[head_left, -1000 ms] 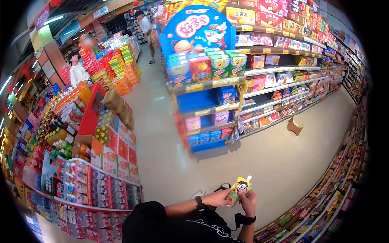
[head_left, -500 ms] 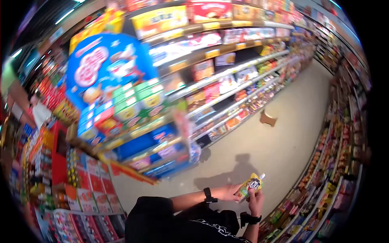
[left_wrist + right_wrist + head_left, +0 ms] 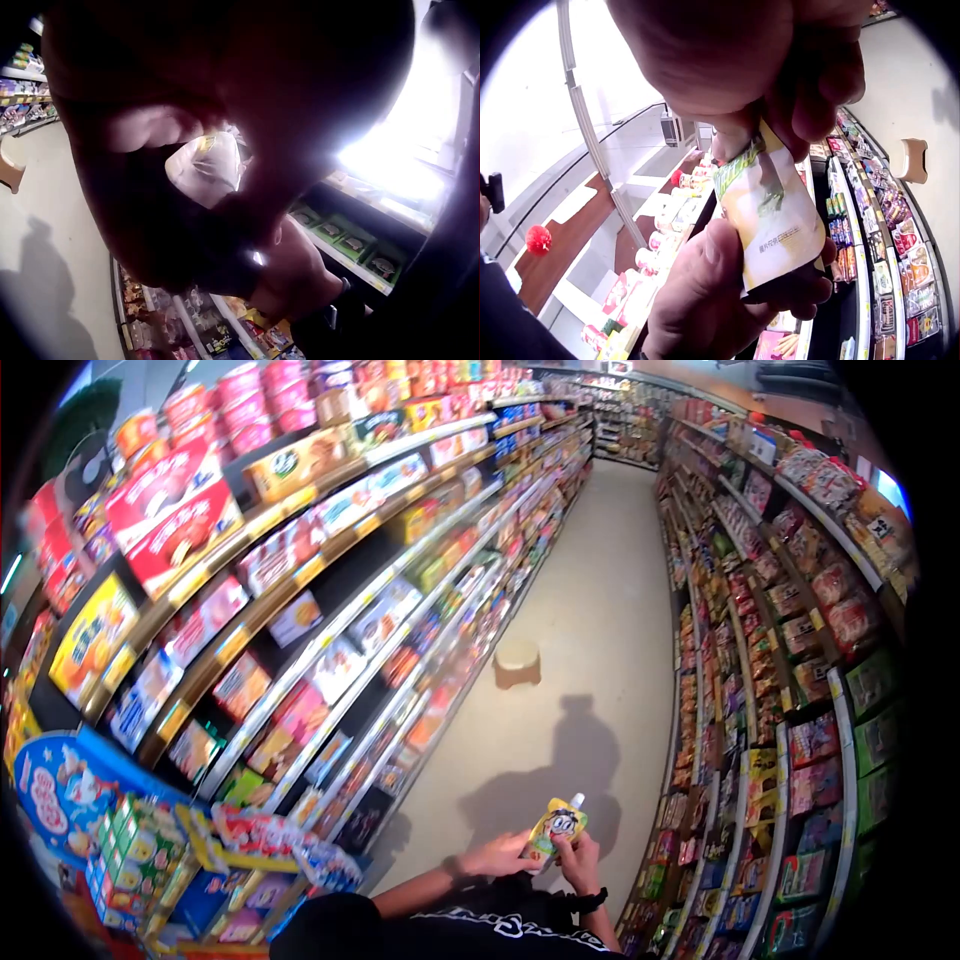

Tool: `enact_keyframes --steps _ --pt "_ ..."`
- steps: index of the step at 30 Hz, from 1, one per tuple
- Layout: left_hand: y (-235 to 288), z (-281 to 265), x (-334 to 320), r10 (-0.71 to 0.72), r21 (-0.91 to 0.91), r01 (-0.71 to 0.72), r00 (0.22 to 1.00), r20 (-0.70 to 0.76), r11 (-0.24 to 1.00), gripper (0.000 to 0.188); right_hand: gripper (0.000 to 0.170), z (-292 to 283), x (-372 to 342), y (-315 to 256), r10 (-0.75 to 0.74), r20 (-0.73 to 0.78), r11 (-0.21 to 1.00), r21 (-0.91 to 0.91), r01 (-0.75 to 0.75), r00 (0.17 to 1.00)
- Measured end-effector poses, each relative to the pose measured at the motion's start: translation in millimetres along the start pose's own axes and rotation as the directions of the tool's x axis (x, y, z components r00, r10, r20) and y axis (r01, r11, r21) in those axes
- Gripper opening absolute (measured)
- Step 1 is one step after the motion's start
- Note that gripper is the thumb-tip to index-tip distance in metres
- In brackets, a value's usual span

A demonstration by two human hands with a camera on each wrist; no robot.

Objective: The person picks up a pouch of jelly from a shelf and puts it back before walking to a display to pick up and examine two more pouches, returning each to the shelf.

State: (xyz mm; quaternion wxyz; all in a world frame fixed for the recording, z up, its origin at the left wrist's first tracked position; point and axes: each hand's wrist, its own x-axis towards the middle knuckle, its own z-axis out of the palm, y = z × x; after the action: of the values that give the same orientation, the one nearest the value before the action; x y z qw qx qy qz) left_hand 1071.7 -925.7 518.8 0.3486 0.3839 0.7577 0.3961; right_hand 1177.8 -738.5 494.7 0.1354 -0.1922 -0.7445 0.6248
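Observation:
A yellow spouted pouch (image 3: pixel 556 830) with a cartoon face and a white cap is held in front of the body, its spout tilted up to the right. My left hand (image 3: pixel 498 854) grips its lower left side. On the other side, my right hand (image 3: pixel 580 863) pinches the pouch with the thumb over its front. In the right wrist view the pouch's pale, printed side (image 3: pixel 776 225) shows between both hands, the left thumb lying along its edge. The left wrist view is dark, with a pale patch of the pouch (image 3: pixel 206 171) showing between shadowed fingers.
Shelves of boxed snacks (image 3: pixel 300 620) line the aisle's left side, and shelves of bagged goods (image 3: pixel 800 650) its right. A small stool (image 3: pixel 518 663) stands on the floor (image 3: pixel 610 580) ahead. At lower left is a blue display stand (image 3: pixel 60 800) with stacked boxes.
The head view has swung right, from the open store area to looking down the aisle. The blue display has slid to the lower left. Both hands keep hold of the pouch.

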Motion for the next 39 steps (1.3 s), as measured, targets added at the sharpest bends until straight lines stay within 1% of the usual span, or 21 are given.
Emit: enact_keyframes --steps 2,3,5,6,9,10,14,17,18,21,22,23,25,28,29,31,32,33,35,37,39 --pt "-19.9 -13.3 46.6 0.063 0.041 -0.062 0.998 -0.017 0.997 0.066 0.022 -11.3 47.9 -0.7 0.041 0.042 0.999 0.022 -0.042 0.998" --pt "-16.7 -25.7 63.8 0.044 0.011 -0.044 0.999 -0.013 0.999 0.066 0.022 -16.4 69.5 -7.3 0.092 0.072 0.995 0.038 -0.095 0.993" --pt "-0.1 -54.2 92.5 -0.008 -0.063 0.008 1.0 0.006 0.998 0.065 0.024 -25.9 112.1 -29.2 0.091 0.117 0.994 0.048 -0.098 0.989" --pt "4.2 -63.3 109.6 0.044 -0.054 -0.045 0.999 -0.031 0.997 0.062 0.025 -33.2 132.3 -37.4 0.082 0.146 0.997 -0.015 -0.081 0.986" --pt "-3.6 -93.4 171.9 0.046 -0.178 -0.059 0.996 -0.08 0.982 0.059 0.026 -39.7 210.8 -31.5 0.15 0.208 0.98 0.099 -0.173 0.967" --pt "9.3 -108.0 181.6 -0.038 -0.228 0.026 0.998 -0.052 0.973 0.056 0.027 -39.3 229.6 -31.5 0.155 0.23 0.98 0.086 -0.179 0.961" --pt "-2.3 -163.8 243.0 -0.049 -0.369 0.045 0.999 -0.001 0.928 0.057 0.03 -28.5 308.1 -21.3 0.218 0.281 0.968 0.057 -0.243 0.935" --pt "34.0 -242.4 294.6 -0.197 -0.364 0.266 0.956 0.215 0.893 0.053 0.028 -22.6 373.8 -34.0 0.292 0.287 0.921 0.173 -0.349 0.913" --pt "28.4 -259.5 316.3 -0.127 -0.386 0.204 0.968 0.216 0.9 0.056 0.029 -24.6 398.3 -44.2 0.289 0.299 0.912 0.203 -0.357 0.909" --pt "17.4 -305.9 386.8 0.04 -0.457 0.083 0.966 0.254 0.886 0.059 0.031 -35.7 469.3 -71.9 0.204 0.24 0.97 0.077 -0.228 0.949" --pt "15.8 -317.5 412.0 0.025 -0.486 0.132 0.953 0.303 0.864 0.06 0.033 -41.6 493.6 -72.3 0.209 0.255 0.959 0.136 -0.249 0.944" --pt "5.1 -319.5 438.2 0.066 -0.524 0.085 0.963 0.263 0.847 0.059 0.031 -47.1 516.9 -71.0 0.164 0.226 0.957 0.198 -0.21 0.96" --pt "16.0 -334.9 485.4 0.023 -0.552 0.183 0.938 0.345 0.814 0.06 0.031 -59.0 557.6 -63.0 0.169 0.18 0.929 0.3 -0.218 0.969" --pt "0.6 -342.7 558.9 0.099 -0.382 0.124 0.853 0.513 0.916 0.059 0.033 -83.5 603.9 -63.7 0.24 0.054 0.909 0.338 -0.243 0.969" --pt "-41.0 -323.3 586.9 0.261 -0.563 0.06 0.842 0.473 0.824 0.052 0.033 -93.0 622.5 -53.8 0.238 0.026 0.913 0.335 -0.233 0.971" --pt "-121.7 -306.6 645.3 0.03 -0.202 0.134 0.76 0.65 0.97 0.047 0.033 -113.6 657.6 -28.3 0.241 -0.026 0.922 0.319 -0.22 0.97" --pt "-189.6 -288.4 676.8 -0.024 0.04 -0.004 0.742 0.67 0.999 0.043 0.032 -124.0 675.4 -26.2 0.264 -0.057 0.918 0.322 -0.232 0.963" --pt "-242.9 -275.1 699.5 -0.081 0.273 -0.147 0.734 0.675 0.951 0.041 0.032 -134.7 693.3 -19.8 0.264 -0.063 0.921 0.314 -0.232 0.962" --pt "-271.4 -275.2 735.8 -0.332 0.483 -0.046 0.668 0.666 0.875 0.035 0.032 -158.2 736.2 -6.4 0.256 -0.076 0.928 0.299 -0.223 0.964" --pt "-240.0 -300.0 769.2 -0.447 0.483 0.05 0.471 0.76 0.874 0.033 0.03 -180.2 778.3 -12.6 0.257 -0.109 0.925 0.316 -0.211 0.96" --pt "-234.6 -320.8 797.3 -0.315 0.355 0.018 0.504 0.804 0.935 0.036 0.031 -198.7 821.8 -17.6 0.263 -0.113 0.925 0.311 -0.217 0.958"
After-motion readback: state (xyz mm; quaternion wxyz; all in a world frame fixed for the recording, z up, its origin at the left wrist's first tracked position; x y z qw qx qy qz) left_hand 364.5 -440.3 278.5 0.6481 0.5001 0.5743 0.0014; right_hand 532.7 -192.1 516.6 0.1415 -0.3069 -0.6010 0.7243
